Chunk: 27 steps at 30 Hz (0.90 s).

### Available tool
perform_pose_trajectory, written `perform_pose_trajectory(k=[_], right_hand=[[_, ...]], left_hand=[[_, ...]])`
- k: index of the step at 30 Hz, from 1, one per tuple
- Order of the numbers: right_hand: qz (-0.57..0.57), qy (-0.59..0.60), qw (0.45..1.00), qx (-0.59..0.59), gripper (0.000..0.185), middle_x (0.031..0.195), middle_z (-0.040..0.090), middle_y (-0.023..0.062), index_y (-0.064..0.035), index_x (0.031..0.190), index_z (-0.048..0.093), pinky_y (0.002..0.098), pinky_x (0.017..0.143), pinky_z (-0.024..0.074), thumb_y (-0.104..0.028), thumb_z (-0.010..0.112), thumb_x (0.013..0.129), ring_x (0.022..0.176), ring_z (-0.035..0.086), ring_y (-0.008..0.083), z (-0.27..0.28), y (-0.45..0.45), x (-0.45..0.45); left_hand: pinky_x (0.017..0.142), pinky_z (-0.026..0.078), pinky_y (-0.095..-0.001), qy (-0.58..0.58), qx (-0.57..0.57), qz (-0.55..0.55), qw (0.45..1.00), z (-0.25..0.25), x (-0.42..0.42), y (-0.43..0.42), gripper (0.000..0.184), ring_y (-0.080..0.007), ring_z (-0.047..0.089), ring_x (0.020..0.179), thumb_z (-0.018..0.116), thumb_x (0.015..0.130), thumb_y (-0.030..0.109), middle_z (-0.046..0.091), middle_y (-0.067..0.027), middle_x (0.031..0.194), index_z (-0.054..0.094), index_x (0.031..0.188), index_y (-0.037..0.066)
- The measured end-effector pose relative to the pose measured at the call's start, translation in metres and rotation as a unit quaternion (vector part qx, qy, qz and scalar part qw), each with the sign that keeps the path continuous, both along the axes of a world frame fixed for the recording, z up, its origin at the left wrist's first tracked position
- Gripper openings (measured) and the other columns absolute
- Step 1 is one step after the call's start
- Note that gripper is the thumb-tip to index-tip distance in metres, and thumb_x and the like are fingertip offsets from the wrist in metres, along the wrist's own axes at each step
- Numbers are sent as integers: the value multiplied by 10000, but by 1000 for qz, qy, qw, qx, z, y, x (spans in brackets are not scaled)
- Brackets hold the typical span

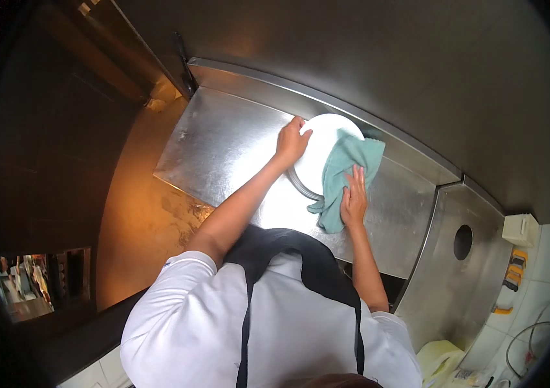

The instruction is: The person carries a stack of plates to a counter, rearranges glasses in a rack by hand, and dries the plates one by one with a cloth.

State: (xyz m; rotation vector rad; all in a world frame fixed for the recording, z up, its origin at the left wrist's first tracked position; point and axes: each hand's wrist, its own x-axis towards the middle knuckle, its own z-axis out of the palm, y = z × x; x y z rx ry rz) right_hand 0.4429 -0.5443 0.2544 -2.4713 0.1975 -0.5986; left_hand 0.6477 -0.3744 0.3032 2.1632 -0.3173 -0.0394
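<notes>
On the tabletop [213,132], my left hand [293,142] grips white plate [318,149] at ten o'clock, likely steadying; right hand [354,204], flattened, rests on cloth [354,155], four o'clock.

place: looks like a professional kitchen | steel counter [223,132] | white plate [315,152] on counter | holed steel worktop [436,258] right of counter

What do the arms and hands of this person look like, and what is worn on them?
Short white fabric sleeves cover the upper part; below them both arms are bare. The left hand and right hand wear no gloves, and no watch or bracelet shows.
</notes>
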Motion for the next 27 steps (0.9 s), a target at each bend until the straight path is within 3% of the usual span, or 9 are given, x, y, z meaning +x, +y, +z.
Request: perform_pose_trajectory(k=[4,7,8,12,15,16,20,24,27], right_hand=[[-90,-86,980,157,390,1502,510,172,-5,1347,566,474,1184,329,-47,479,969,1408,460,361,-11,7,16],[-104,-76,872,472,413,1464,533,156,2,1420,496,460,1180,328,-98,427,1026,1379,479,310,8,-4,21],[-62,-85,858,502,438,1425,545,162,4,1466,447,430,1125,402,-143,407,1055,1307,530,280,33,-3,23],[136,-85,589,792,450,1437,546,160,12,1454,459,427,1119,406,-197,421,1057,1303,544,303,114,22,37],[167,-22,506,846,451,1430,550,161,11,1451,462,427,1115,408,-197,428,1052,1298,546,305,124,60,38],[169,5,501,849,451,1428,551,161,10,1450,463,427,1114,408,-196,431,1050,1296,546,306,124,73,39],[167,102,527,827,452,1419,556,162,8,1446,467,426,1108,411,-195,440,1043,1289,548,309,116,115,51],[170,176,584,774,453,1410,561,163,6,1442,471,426,1103,413,-194,450,1036,1282,550,312,116,142,63],[148,198,661,709,454,1403,565,164,5,1439,474,426,1099,415,-194,457,1030,1277,552,314,123,140,50]], left_hand=[[847,549,-394,84,-121,8,989,-8,0,11,293,-319,721,967,691,914,112,727,-212,1057,638,1167,-26],[824,569,-328,168,-238,-37,956,-7,-2,43,369,-230,717,941,652,950,87,728,-177,1109,607,1290,-49],[830,569,-321,171,-226,-47,958,-1,-8,52,390,-223,714,951,654,953,88,725,-172,1125,597,1314,-50],[864,565,-311,225,-228,-90,943,50,-27,86,445,-221,704,1012,673,955,99,710,-174,1184,583,1367,-45],[897,557,-324,124,-180,-129,967,43,-38,97,504,-245,697,1064,679,955,103,693,-193,1223,527,1412,-48],[909,554,-330,58,-149,-139,977,37,-41,101,533,-254,694,1080,679,956,103,686,-200,1236,498,1432,-51],[1046,475,-368,183,-161,-40,969,92,-62,128,806,-300,604,1248,700,962,241,611,-254,1332,213,1546,-26],[1163,340,-388,133,-238,9,962,78,-78,151,876,-311,435,1399,684,981,362,406,-254,1517,154,1576,-2],[1158,359,-389,31,-281,12,959,52,-71,161,758,-278,453,1387,646,1002,421,455,-204,1477,304,1552,28]])
